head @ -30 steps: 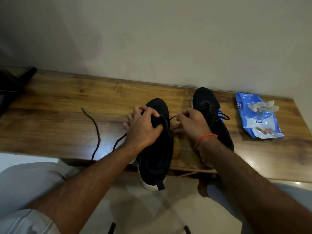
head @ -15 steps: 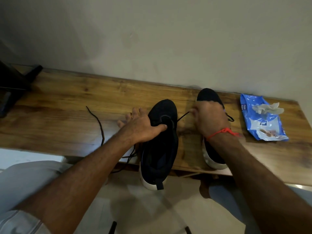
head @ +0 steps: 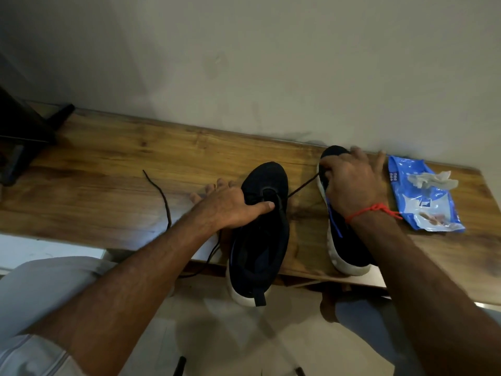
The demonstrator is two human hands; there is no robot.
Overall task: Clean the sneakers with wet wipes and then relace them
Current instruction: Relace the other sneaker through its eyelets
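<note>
Centre frame: left hand grips the shoe, thumb across its tongue; its heel overhangs the table edge. Right hand, centre right, pinches the taut lace over the second shoe. Risk: a hard pull could tip the shoe off, or strip the lace from its eyelet.

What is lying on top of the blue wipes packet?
A crumpled white wipe lies on the upper part of the blue wipes packet, on the wooden bench. What is under the wipe, opening included, is covered.
</note>
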